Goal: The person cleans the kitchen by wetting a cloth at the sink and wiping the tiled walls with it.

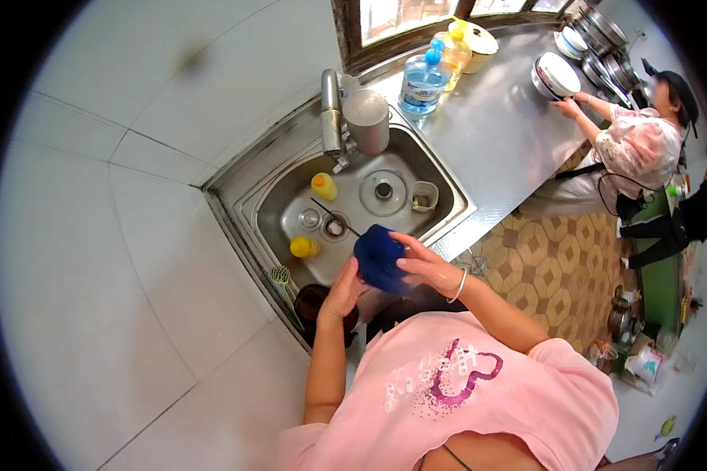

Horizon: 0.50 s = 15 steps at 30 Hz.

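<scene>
A dark blue cloth (380,259) is bunched between my two hands above the near side of a stainless steel sink (344,259). My left hand (340,291) holds its left side, palm turned inward. My right hand (427,265), with a light bangle at the wrist, grips the cloth from the right with bent fingers. Just beyond the cloth, a thin dark stick (325,207) lies across the sink drain (334,228); its near end is hidden. Two yellow bottles (324,186) lie in the basin, along with a round lid (370,191) and a small clear container (424,196).
A faucet (331,112) and a grey cylinder (368,123) stand behind the basin. Blue (424,82) and yellow (456,53) pump bottles are on the steel counter (495,129). A green-bristled brush (280,277) leans at left. Another person (636,147) holds bowls (557,76) at right.
</scene>
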Each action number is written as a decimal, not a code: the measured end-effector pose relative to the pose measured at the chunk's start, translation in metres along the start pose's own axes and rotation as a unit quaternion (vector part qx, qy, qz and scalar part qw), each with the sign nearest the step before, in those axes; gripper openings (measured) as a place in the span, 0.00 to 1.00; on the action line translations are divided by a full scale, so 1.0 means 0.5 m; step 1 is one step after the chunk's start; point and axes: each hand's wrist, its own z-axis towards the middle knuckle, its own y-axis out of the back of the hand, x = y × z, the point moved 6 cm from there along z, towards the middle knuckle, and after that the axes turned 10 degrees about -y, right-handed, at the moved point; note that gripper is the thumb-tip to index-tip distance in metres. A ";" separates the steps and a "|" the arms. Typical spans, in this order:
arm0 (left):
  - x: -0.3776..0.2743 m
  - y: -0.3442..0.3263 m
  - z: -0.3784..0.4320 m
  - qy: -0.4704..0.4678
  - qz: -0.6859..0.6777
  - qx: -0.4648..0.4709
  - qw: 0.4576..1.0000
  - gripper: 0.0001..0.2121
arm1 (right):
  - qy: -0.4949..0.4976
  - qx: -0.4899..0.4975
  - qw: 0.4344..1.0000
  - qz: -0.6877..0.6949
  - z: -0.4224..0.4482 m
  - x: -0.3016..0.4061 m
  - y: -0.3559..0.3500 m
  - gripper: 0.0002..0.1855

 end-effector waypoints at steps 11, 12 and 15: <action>0.011 0.030 -0.067 -0.010 -0.092 -0.146 0.985 0.16 | -0.042 0.031 0.994 -0.101 0.023 -0.029 0.085 0.21; 0.001 0.016 -0.066 -0.015 -0.099 -0.129 0.987 0.16 | -0.063 0.026 0.994 -0.085 0.019 -0.029 0.092 0.20; -0.042 -0.059 -0.072 -0.059 -0.113 -0.070 0.989 0.16 | -0.017 -0.001 0.992 -0.127 -0.002 0.000 0.083 0.26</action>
